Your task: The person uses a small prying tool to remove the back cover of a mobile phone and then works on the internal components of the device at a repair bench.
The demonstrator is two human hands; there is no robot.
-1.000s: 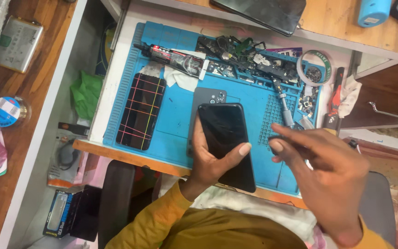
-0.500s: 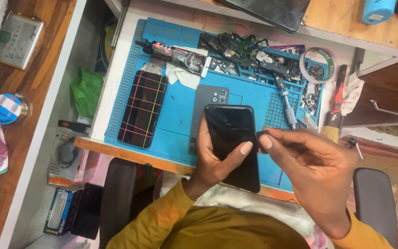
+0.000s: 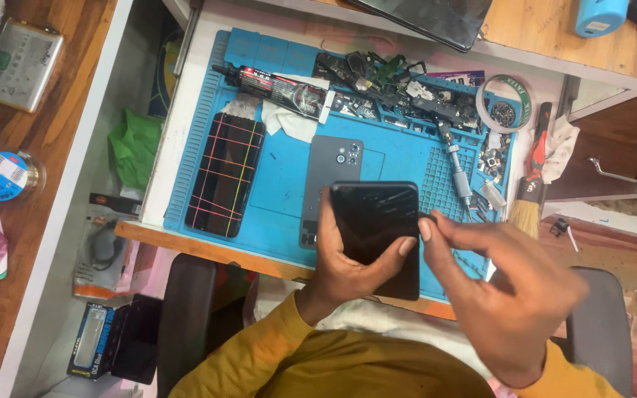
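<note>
The black phone [image 3: 374,232] stands up long-ways over the near edge of the blue mat [image 3: 282,177], with its top end pointing away from the person. The left hand [image 3: 348,269] is wrapped around it from below and holds it tight. The right hand [image 3: 506,295] is just beside the phone's right edge, fingers pinched close together; I cannot tell if they hold anything.

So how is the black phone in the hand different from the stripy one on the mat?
The held phone has a plain dark, glossy screen; the striped phone shows a grid of coloured lines. The held phone is gripped by the left hand, while the striped phone lies flat, untouched, on the blue mat. Both are dark rectangular slabs.
</note>
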